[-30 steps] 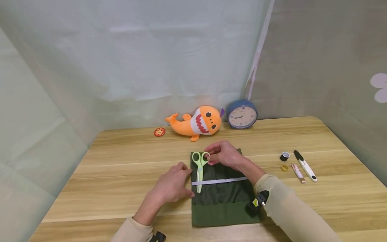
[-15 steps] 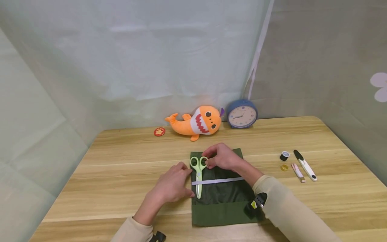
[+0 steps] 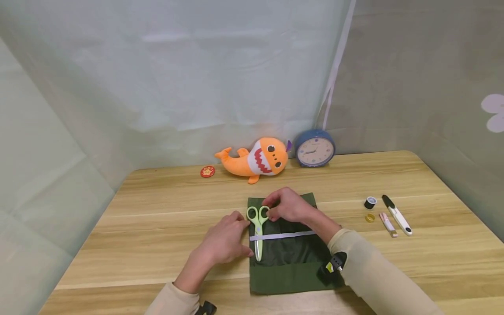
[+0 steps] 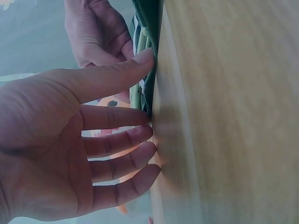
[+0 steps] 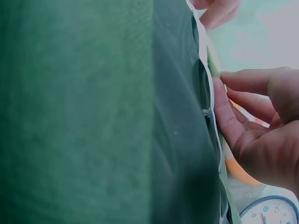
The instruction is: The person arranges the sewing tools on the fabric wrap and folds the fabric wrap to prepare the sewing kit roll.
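Light-green scissors (image 3: 258, 230) lie on the dark green cloth case (image 3: 293, 278), handles toward the far side. A white elastic band (image 3: 285, 236) crosses over their blades. My right hand (image 3: 290, 205) pinches the right finger loop between thumb and fingers; in the right wrist view the right hand (image 5: 271, 135) is at the green handle beyond the band. At the case's left edge rests my left hand (image 3: 223, 240), thumb and fingers spread. In the left wrist view, the thumb of the left hand (image 4: 51, 126) presses the cloth edge and the other fingertips touch the table.
On the right of the wooden table (image 3: 157, 262) lie a thread spool (image 3: 370, 202), a yellow ring (image 3: 370, 218), a small pink-and-white item (image 3: 388, 225) and a white tool with a black cap (image 3: 398, 216). An orange plush shark (image 3: 253, 159), a blue clock (image 3: 315, 148) and a red badge (image 3: 207, 171) stand behind.
The right hand has drawn the scissors toward the near side, so more blade shows below the band. The left hand has stayed in place.
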Available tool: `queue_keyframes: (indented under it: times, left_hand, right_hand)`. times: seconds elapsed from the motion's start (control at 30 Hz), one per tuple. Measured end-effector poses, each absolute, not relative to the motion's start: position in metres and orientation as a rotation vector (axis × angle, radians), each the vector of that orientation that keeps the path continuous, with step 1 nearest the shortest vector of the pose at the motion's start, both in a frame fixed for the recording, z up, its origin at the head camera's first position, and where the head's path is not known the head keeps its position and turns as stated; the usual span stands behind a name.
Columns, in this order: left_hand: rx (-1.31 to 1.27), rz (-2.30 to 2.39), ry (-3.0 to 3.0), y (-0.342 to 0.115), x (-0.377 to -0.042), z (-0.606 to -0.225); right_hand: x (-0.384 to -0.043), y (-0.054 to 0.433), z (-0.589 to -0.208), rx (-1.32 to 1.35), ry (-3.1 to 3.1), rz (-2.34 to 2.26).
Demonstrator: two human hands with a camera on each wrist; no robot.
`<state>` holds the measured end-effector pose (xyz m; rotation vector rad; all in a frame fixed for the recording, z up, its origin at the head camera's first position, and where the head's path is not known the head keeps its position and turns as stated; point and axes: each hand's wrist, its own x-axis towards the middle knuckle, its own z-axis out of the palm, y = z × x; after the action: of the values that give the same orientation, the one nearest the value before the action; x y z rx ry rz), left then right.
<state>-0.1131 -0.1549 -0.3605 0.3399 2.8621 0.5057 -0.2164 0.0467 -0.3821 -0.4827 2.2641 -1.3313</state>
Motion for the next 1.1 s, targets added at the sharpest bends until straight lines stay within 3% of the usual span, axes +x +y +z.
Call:
queue_keyframes:
  times: [1.1]
  left_hand:
    - [0.387,0.447,2.907,-0.1514,-0.1118,-0.3607]
  right_hand:
    - [-0.2142,0.0398,-0.3794,-0.500,2.423,-1.172]
